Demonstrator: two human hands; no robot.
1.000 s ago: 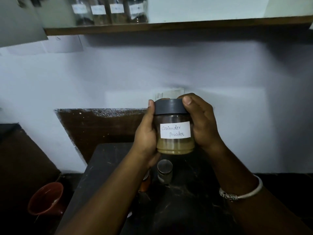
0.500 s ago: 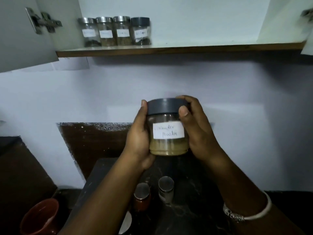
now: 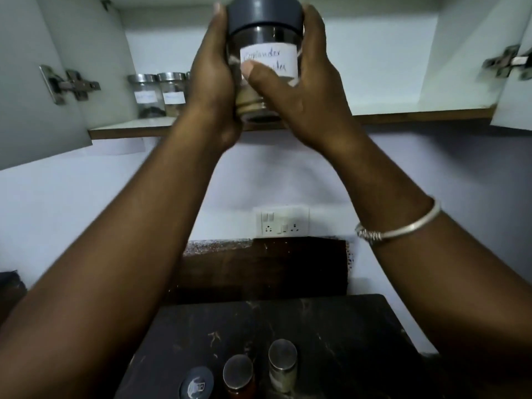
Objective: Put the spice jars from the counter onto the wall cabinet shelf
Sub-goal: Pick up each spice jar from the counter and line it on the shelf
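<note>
- While raised in front of the open wall cabinet (image 3: 449, 53), coriander jar (image 3: 266, 61) not yet on shelf (image 3: 403, 110): base level with the shelf's front edge, held in air.
- Done so far, judging by layout: two steel-lidded jars (image 3: 157, 95) at the shelf's left end; possibly more behind left hand, hidden.
- Left to do: three jars on counter (image 3: 345, 341) — dark-lidded jar (image 3: 197, 383), red-filled jar (image 3: 238, 377), pale jar (image 3: 282, 365). Roughly halfway, as a guess.
- Left hand (image 3: 213, 82) wrapped on jar's left side, fingers mostly behind the glass, thumb up along grey lid (image 3: 263, 12).
- Right hand (image 3: 311, 90) cupped on right side; thumb (image 3: 257, 74) pressed across label's lower edge, fingers curled round the back, tips at the lid.
- Both hands closed firmly on jar, palms opposed, glass between them; no gap visible.
- Jar upright, slightly tilted, label facing camera, motion-blurred.
- Free shelf space to the right of the hands, well clear of the stored jars.
</note>
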